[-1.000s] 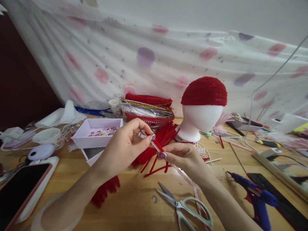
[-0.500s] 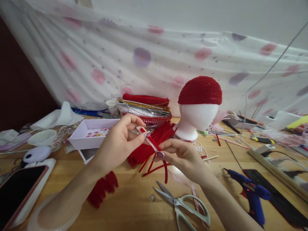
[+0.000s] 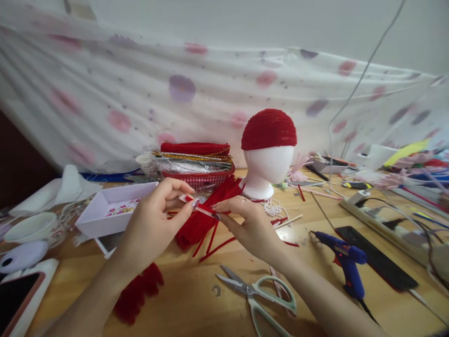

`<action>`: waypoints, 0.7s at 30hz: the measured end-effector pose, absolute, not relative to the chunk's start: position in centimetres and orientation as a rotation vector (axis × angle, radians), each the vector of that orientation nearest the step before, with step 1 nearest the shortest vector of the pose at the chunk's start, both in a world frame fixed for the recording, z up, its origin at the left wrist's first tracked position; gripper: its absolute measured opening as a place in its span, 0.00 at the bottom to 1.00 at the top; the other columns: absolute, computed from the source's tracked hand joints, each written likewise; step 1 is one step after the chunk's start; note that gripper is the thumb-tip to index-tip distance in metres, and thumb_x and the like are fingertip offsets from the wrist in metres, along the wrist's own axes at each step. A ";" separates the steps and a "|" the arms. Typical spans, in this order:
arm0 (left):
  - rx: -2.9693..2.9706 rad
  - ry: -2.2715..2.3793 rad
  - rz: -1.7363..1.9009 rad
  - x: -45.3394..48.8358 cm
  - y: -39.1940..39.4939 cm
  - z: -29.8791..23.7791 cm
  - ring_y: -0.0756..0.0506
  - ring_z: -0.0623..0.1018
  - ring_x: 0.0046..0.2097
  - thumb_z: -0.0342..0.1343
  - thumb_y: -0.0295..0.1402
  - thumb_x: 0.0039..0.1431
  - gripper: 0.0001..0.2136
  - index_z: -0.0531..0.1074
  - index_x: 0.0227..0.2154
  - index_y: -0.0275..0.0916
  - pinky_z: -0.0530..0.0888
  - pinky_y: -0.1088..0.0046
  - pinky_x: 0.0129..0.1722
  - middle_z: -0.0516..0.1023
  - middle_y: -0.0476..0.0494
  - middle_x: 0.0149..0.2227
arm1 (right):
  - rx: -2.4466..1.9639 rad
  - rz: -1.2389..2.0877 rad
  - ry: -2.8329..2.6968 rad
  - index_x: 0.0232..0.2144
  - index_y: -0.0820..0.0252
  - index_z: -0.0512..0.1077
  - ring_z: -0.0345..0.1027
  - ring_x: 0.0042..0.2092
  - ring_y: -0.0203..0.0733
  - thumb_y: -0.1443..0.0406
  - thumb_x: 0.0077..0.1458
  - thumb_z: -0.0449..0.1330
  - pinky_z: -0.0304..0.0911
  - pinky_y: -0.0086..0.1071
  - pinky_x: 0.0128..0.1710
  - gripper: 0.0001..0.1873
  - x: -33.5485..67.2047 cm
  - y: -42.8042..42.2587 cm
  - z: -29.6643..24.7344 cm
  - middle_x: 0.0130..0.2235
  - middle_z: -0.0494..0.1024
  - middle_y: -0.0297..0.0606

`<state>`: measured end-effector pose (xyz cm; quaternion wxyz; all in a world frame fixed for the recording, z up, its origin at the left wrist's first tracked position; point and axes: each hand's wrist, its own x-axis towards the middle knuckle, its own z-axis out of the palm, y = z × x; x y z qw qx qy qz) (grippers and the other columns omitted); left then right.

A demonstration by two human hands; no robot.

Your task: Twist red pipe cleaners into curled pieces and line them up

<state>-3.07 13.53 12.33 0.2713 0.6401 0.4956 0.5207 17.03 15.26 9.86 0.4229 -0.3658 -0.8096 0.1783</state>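
Observation:
My left hand pinches one end of a red pipe cleaner wrapped with pale pink ribbon. My right hand pinches the same piece a little further right. Both hands hover above a pile of red pipe cleaners on the wooden table. The pink ribbon trails down under my right wrist toward the scissors. Behind the hands stands a white foam head capped with red pipe cleaners.
A blue glue gun lies at the right beside a black mat. A red basket of supplies sits at the back. A lilac tray, cup and phone are at the left. A floral curtain hangs behind.
The view has swung rightward, so everything sits further left in frame. My hands have drawn closer together on the wrapped piece, and its free red tail no longer hangs below my right hand.

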 end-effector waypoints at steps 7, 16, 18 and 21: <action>1.689 1.351 1.425 -2.8 13.3 12.1 0.49 0.79 0.35 0.60 0.34 0.54 0.08 0.68 0.36 0.42 0.74 0.77 0.34 0.77 0.51 0.34 | -0.881 0.462 -2.022 0.31 0.60 0.71 0.70 0.41 0.42 0.75 0.54 0.59 0.63 0.38 0.44 0.06 17.5 14.8 10.9 0.40 0.79 0.41; 1.596 1.252 1.186 -3.1 13.6 12.2 0.48 0.78 0.33 0.62 0.41 0.51 0.14 0.68 0.38 0.43 0.74 0.77 0.30 0.79 0.50 0.33 | -0.578 1.849 -1.532 0.31 0.57 0.61 0.67 0.25 0.33 0.50 0.50 0.66 0.61 0.28 0.26 0.22 16.9 15.2 10.2 0.25 0.74 0.29; 1.600 1.280 1.201 -3.1 13.5 12.3 0.47 0.78 0.31 0.62 0.42 0.48 0.15 0.68 0.37 0.42 0.73 0.77 0.28 0.79 0.49 0.32 | -0.587 1.861 -1.488 0.30 0.59 0.64 0.63 0.23 0.29 0.49 0.48 0.67 0.58 0.26 0.25 0.23 16.9 15.1 10.3 0.24 0.72 0.28; 1.604 1.307 1.230 -3.1 13.4 12.6 0.47 0.78 0.30 0.63 0.42 0.44 0.17 0.69 0.36 0.42 0.74 0.77 0.26 0.80 0.48 0.31 | -0.629 1.838 -1.474 0.28 0.61 0.68 0.58 0.24 0.27 0.49 0.46 0.69 0.54 0.25 0.26 0.23 16.9 14.9 10.5 0.25 0.70 0.28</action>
